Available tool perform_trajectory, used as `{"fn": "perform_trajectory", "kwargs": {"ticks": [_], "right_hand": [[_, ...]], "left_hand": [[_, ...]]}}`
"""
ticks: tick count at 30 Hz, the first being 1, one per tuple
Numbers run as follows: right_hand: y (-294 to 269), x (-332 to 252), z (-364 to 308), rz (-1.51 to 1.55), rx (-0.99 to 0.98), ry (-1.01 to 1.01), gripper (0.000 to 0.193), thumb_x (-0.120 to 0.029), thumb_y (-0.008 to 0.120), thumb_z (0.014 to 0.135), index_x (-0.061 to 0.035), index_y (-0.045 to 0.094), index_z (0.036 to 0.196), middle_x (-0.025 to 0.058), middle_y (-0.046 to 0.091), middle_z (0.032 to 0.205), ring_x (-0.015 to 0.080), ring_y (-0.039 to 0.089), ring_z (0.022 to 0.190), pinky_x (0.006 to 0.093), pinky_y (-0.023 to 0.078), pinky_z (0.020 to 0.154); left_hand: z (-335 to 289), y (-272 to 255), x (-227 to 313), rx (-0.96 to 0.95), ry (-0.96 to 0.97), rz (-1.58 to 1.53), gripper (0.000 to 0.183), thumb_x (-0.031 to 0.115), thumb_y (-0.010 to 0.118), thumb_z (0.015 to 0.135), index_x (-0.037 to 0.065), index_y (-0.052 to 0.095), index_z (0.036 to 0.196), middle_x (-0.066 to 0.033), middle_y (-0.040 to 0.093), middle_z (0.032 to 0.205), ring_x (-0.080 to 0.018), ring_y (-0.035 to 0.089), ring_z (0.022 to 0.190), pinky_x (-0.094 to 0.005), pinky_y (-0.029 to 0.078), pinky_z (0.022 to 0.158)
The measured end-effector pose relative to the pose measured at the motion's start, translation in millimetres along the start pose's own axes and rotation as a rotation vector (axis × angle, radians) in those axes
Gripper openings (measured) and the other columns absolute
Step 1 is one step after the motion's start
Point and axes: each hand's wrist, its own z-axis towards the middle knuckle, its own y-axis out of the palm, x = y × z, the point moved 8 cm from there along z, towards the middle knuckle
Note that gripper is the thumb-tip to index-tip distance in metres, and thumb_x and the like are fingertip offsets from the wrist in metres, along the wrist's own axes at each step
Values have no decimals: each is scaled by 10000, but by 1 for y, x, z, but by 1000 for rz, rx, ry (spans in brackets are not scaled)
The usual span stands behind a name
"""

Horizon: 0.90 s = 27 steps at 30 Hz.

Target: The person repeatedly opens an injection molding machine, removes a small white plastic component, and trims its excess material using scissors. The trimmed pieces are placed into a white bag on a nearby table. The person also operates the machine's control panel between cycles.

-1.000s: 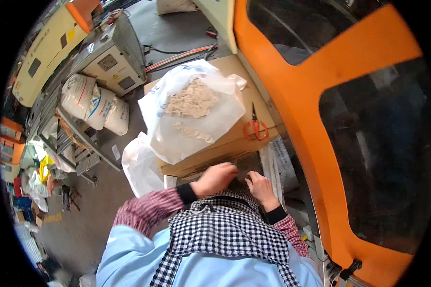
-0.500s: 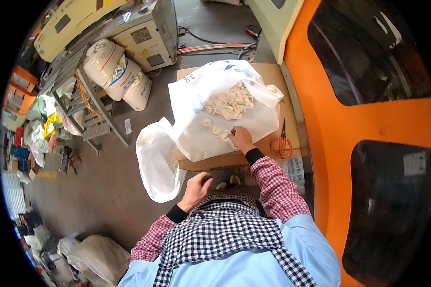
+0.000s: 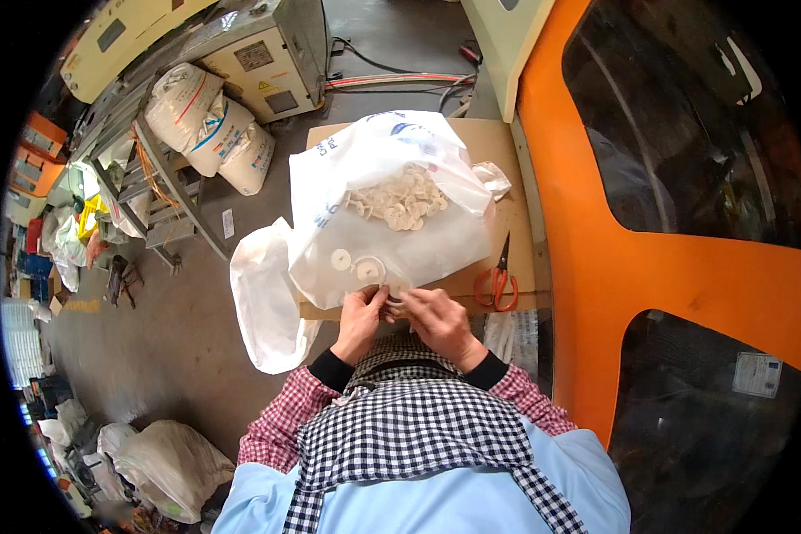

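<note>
A large translucent white plastic bag (image 3: 418, 254) lay across a brown cardboard box (image 3: 521, 227), bearing a heap of small off-white round pieces (image 3: 405, 198), though whether inside or on top could not be told, while a second white plastic bag (image 3: 260, 294) hung open at the box's left side. Two loose off-white discs (image 3: 341, 259) lay near the bag's front edge, where the left hand (image 3: 360, 322) and the blurred right hand (image 3: 442, 327) met with fingers bent inward, their exact closure and any small piece held impossible to make out.
</note>
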Motion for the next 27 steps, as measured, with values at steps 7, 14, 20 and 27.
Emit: {"fn": "perform_trajectory", "kwargs": {"ticks": [7, 14, 20, 27], "right_hand": [[-41, 182, -141, -525, -189, 1202, 548, -313, 691, 761, 49, 442, 1088, 251, 501, 1087, 370, 460, 1083, 433, 394, 893], [-30, 231, -190, -107, -83, 1229, 444, -171, 666, 776, 88, 485, 1088, 157, 632, 818, 283, 625, 757, 349, 485, 664], [-53, 125, -128, 759, 281, 1091, 213, -121, 594, 820, 13, 535, 976, 32, 574, 719, 116, 554, 609, 241, 417, 514], [-2, 63, -71, 559, -415, 915, 327, -310, 611, 841, -27, 448, 838, 88, 494, 658, 154, 520, 608, 314, 404, 558]], "left_hand": [[-3, -7, 2, -13, 108, 316, 227, 146, 531, 900, -68, 599, 928, -40, 576, 653, -76, 497, 460, -218, 385, 407], [-8, -15, 33, -102, 116, 367, 215, 125, 547, 893, -74, 601, 953, -39, 591, 694, -63, 491, 542, -214, 400, 481], [-8, -36, 61, -189, 278, 569, 189, 131, 579, 876, -39, 610, 952, -48, 612, 720, -94, 525, 645, -229, 434, 579], [-6, -36, 97, -249, 422, 745, 151, 118, 590, 869, -25, 628, 895, -32, 601, 699, -72, 503, 639, -227, 433, 590]]}}
